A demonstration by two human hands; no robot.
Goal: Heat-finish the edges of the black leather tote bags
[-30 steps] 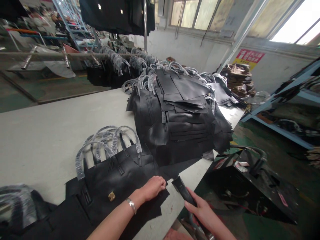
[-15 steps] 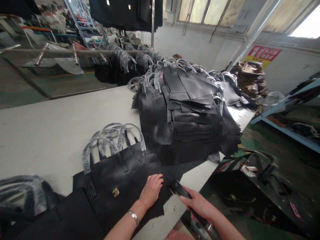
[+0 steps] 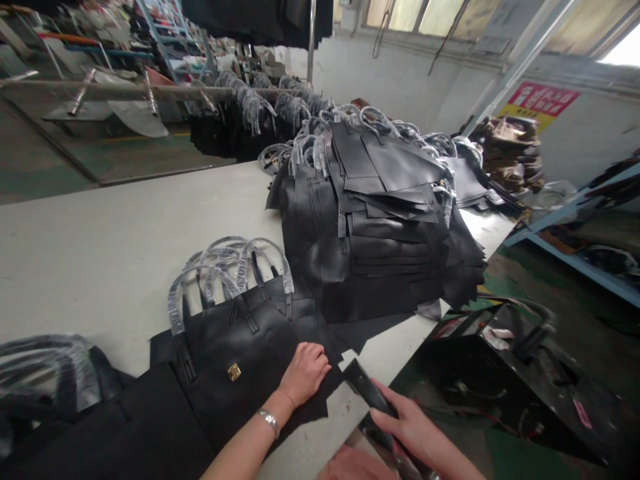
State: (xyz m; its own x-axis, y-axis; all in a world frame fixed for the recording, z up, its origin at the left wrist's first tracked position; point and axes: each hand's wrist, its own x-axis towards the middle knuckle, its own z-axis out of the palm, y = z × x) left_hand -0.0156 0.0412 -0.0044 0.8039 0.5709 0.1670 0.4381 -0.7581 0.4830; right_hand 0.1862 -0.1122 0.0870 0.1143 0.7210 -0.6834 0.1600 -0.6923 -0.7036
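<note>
My left hand (image 3: 306, 375), a silver bracelet at its wrist, rests with curled fingers on the right side of a black leather bag panel (image 3: 210, 353). This panel has a gold square clasp (image 3: 234, 372) and several handles (image 3: 230, 267) wrapped in clear plastic. In my right hand (image 3: 407, 423) is a long black hand tool (image 3: 369, 388), gripped by its handle. Its squared tip lies just off the panel's edge, over the table (image 3: 345, 400). I cannot make out the tool's kind. Another black panel (image 3: 115, 427) overlaps at lower left.
A tall pile of black bag panels (image 3: 380, 233) covers the table's middle right. More plastic-wrapped handles (image 3: 50, 373) lie at the left. Beyond the table's right edge stands a black machine (image 3: 505, 380). Black bags (image 3: 220, 133) hang on a rack behind.
The black tool has drawn back slightly off the panel's edge toward me. My left hand's fingers have curled in more. The view has shifted a little.
</note>
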